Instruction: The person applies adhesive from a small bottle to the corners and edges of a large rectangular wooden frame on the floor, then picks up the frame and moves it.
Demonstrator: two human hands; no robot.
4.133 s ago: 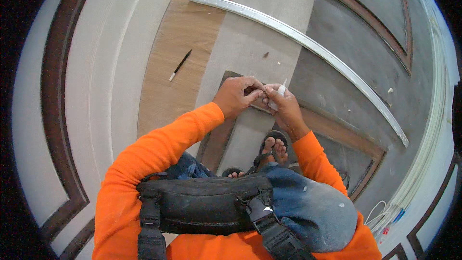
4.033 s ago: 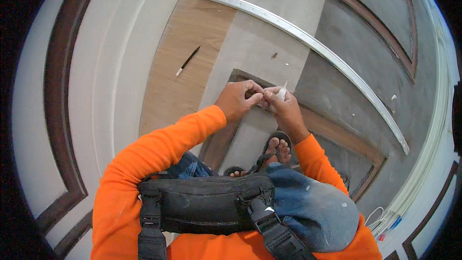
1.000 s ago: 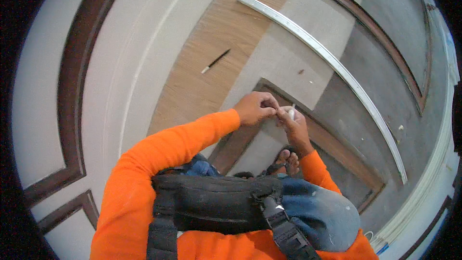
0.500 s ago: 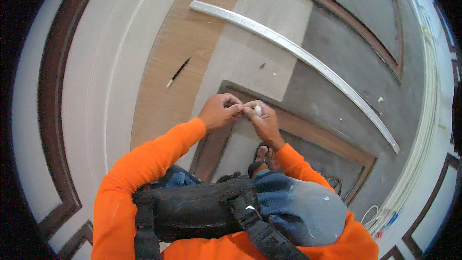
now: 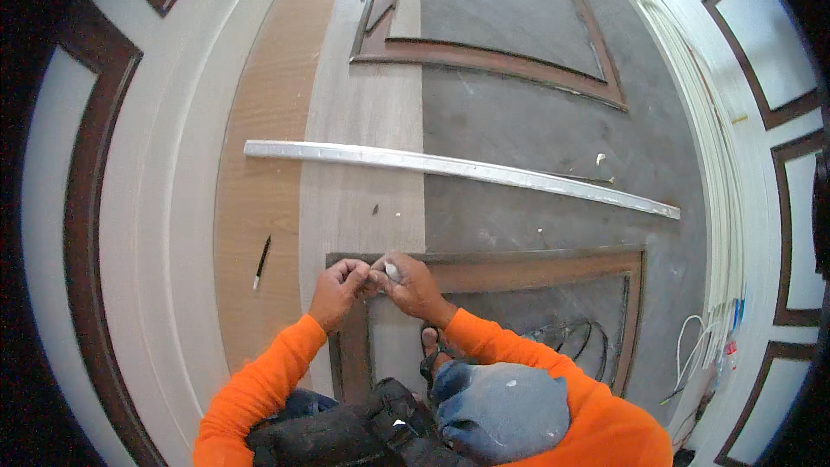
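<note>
My left hand (image 5: 335,292) and my right hand (image 5: 410,287) meet at the fingertips above the near brown wooden frame (image 5: 536,271). The left fingers are pinched together; whatever is between them is too small to make out. Tucked in my right hand is a small white, rounded-end thing (image 5: 392,271), its kind unclear, while that thumb and forefinger press toward the left fingertips. Left of my hands, a black pen-like stick (image 5: 263,261) with a white end lies on the wood-look floor strip. Beyond them, a long white metal-looking strip (image 5: 467,169) crosses the floor.
A second brown frame (image 5: 484,67) lies farther off. Long pale strips (image 5: 705,138) run along the right wall, with a loose white cable (image 5: 689,355) near their end. Dark cable (image 5: 579,337) is coiled inside the near frame. Small scraps dot the floor; panelled walls flank it.
My view has turned and tilted up, so the white strip sits lower and more level, and more of the far frame shows. My hands stay joined at the fingertips.
</note>
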